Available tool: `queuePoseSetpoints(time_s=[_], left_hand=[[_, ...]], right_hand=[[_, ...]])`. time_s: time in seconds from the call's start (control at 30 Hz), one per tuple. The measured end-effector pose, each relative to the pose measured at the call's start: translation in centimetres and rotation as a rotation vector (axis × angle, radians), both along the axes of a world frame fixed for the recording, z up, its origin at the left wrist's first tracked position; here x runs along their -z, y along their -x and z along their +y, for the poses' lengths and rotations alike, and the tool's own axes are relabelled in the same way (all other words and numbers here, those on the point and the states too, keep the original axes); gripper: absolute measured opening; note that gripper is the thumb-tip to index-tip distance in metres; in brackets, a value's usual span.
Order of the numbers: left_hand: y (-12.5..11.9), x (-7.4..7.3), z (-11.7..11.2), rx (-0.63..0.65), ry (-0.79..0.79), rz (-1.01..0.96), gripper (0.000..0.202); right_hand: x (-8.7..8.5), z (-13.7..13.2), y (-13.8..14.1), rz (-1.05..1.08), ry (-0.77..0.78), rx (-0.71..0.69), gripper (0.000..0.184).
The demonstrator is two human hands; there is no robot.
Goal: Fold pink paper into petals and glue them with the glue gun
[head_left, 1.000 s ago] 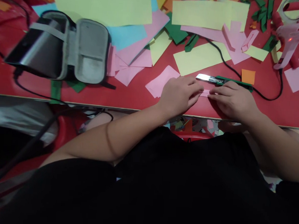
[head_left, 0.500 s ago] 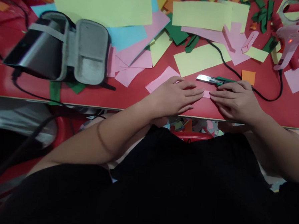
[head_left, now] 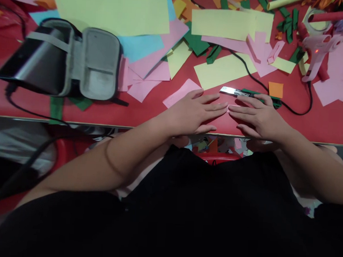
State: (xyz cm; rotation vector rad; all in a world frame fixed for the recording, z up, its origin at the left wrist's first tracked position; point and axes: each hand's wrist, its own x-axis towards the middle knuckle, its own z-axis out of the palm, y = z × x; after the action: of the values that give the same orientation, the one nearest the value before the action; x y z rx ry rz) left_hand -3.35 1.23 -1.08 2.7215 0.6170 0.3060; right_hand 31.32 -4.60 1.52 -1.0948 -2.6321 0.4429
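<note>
Red table (head_left: 318, 124), coloured paper (head_left: 228, 24) crowding its far side, left hand (head_left: 191, 113) and right hand (head_left: 265, 117) spread flat over a pink strip (head_left: 228, 108), front edge (head_left: 223, 135) close, red stretch extending rightward.

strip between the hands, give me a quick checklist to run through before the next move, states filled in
1. Left hand at the strip: ok, fingers laid out toward it.
2. Strip flat and evenly creased: cannot tell, the hands cover nearly all of it.
3. Blade covered: not ok, it lies bare just beyond the hands.
4. Right hand off the knife: cannot tell, it overlaps the handle in view.
5. Glue gun apart from the hands: ok, it lies farther off to the right.
6. Glue gun light out: not ok, it glows red.
</note>
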Motion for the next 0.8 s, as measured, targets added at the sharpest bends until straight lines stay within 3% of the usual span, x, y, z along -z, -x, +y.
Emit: queuePoseSetpoints(time_s=[0.13, 0.23, 0.47, 0.63, 0.8], left_hand=[[-0.2, -1.1, -0.2, -0.009, 0.016, 0.110, 0.068], [-0.4, -1.6, -0.4, -0.034, 0.019, 0.142, 0.063], [-2.5, -0.4, 0.0, -0.191, 0.051, -0.079, 0.039], [-3.8, -0.9, 0.2, -0.337, 0.217, -0.170, 0.011], [-3.9, -1.1, 0.1, -0.358, 0.346, -0.259, 0.016]], right_hand=[[0.5, 0.0, -0.8, 0.035, -0.033, 0.005, 0.048], [0.7, 0.0, -1.1, 0.031, -0.059, 0.038, 0.039], [1.4, 1.3, 0.6, 0.093, -0.088, 0.207, 0.026], [1.1, 1.7, 2.0, 0.062, -0.042, 0.251, 0.018], [1.1, 1.5, 2.2, 0.120, 0.021, 0.277, 0.017]])
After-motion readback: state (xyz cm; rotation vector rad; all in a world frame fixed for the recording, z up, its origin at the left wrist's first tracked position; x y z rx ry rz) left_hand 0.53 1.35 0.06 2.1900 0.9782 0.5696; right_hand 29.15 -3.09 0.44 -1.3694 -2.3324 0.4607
